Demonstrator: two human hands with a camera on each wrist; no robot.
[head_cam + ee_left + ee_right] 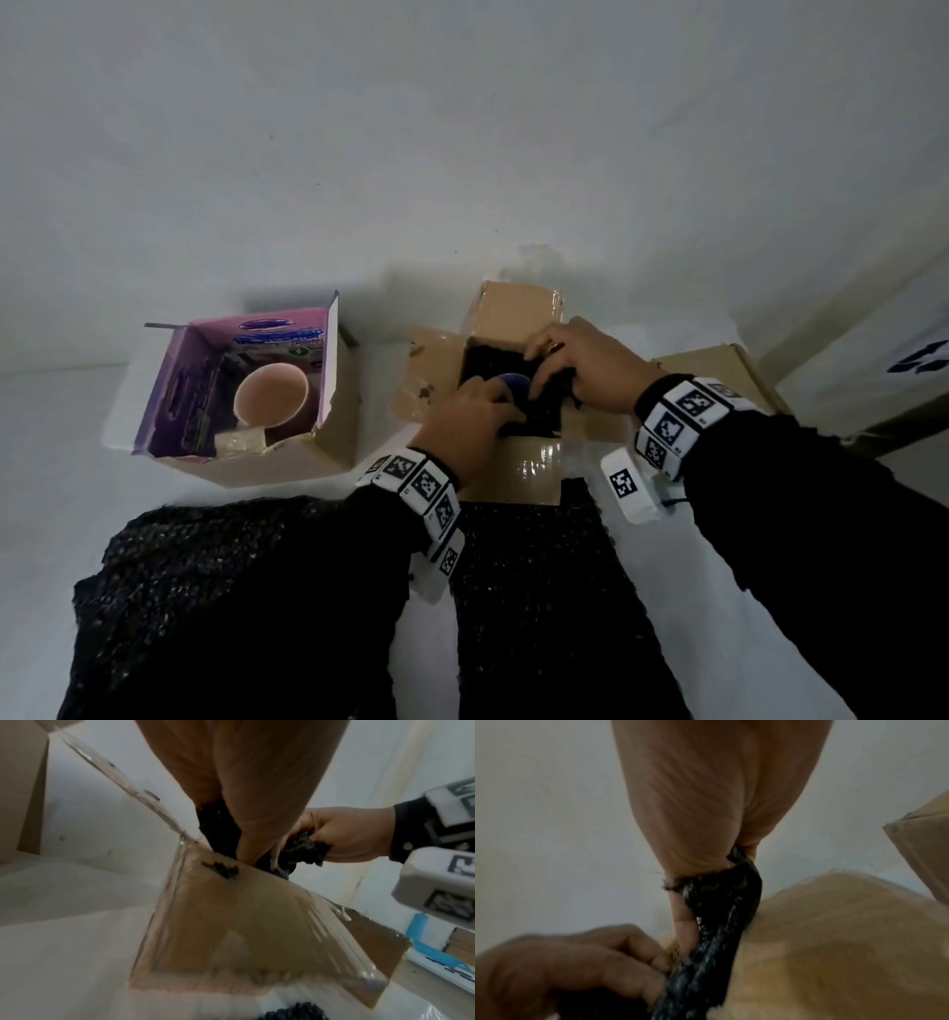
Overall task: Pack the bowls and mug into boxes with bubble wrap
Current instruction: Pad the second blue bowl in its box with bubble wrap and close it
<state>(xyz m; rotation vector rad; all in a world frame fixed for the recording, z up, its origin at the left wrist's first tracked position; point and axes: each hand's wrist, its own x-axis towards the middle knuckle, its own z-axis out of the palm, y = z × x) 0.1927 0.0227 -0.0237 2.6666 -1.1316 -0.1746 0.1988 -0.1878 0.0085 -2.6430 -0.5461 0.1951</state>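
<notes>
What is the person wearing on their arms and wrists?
Both arms have black sleeves. Each wrist wears a band of white blocks printed with black-and-white square codes, one by the left hand and one by the right hand. The hands themselves are bare.

— What was the brown box [534, 465] made of?
— Matt cardboard, with glossy clear tape on its flap.
— And the black bubble wrap [534, 591]?
— Plastic, bumpy, slightly shiny. The pink mug [270, 395] looked smooth, maybe ceramic.
</notes>
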